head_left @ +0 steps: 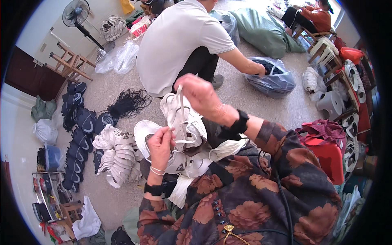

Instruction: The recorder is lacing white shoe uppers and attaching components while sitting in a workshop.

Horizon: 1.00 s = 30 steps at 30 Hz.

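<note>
Twice pinched along steep white shoelace (pixel 181 101): by closed left hand (pixel 160 147) low beside white sneaker (pixel 196 127), by closed right hand (pixel 202 98) above and rightward.

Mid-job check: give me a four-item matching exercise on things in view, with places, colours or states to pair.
1. Right hand
2. Left hand
3. Fan
4. Large sack

A. Dull green
B. Lower of the pair, pinching
C. Upper left, on a black pole
D. Higher of the pair, closed on pale lace

Pairs: 1-D, 2-B, 3-C, 4-A
</note>
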Motion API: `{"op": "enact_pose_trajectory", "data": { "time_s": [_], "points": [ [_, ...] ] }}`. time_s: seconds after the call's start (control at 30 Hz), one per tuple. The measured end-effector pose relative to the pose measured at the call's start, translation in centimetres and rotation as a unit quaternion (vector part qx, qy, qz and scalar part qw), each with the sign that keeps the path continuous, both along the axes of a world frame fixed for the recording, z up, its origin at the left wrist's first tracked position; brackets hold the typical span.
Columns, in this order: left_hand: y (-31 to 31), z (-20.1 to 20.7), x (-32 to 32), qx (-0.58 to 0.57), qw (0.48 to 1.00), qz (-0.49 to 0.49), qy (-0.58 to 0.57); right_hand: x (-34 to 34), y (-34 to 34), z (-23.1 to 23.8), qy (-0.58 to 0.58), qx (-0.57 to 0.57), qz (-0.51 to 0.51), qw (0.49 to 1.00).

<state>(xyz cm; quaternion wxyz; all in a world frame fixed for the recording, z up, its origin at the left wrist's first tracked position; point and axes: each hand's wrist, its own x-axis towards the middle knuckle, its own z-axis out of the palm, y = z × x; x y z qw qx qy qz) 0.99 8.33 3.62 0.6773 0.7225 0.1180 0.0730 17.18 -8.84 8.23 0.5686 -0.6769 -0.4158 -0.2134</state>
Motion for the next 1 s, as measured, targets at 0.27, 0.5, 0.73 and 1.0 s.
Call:
{"op": "enact_pose_trajectory", "data": {
  "time_s": [0.27,0.5,0.73,1.0],
  "points": [
    [1.9,-3.6,-1.1,-0.012,0.998,0.019,0.064,0.8,-5.9,-0.9,0.308,0.06,0.04,0.949],
    [1.4,-2.1,0.0,0.131,0.986,0.04,0.09,1.3,-10.1,-6.2,0.453,0.137,0.021,0.881],
    [-0.8,-1.8,3.6,0.183,0.982,0.016,-0.039,1.0,-13.6,-11.1,0.296,-0.292,-0.09,0.905],
    [-0.7,-3.3,4.0,0.105,0.994,-0.01,0.01,-0.7,-11.7,-8.8,0.181,-0.315,-0.044,0.931]
  ]
}}
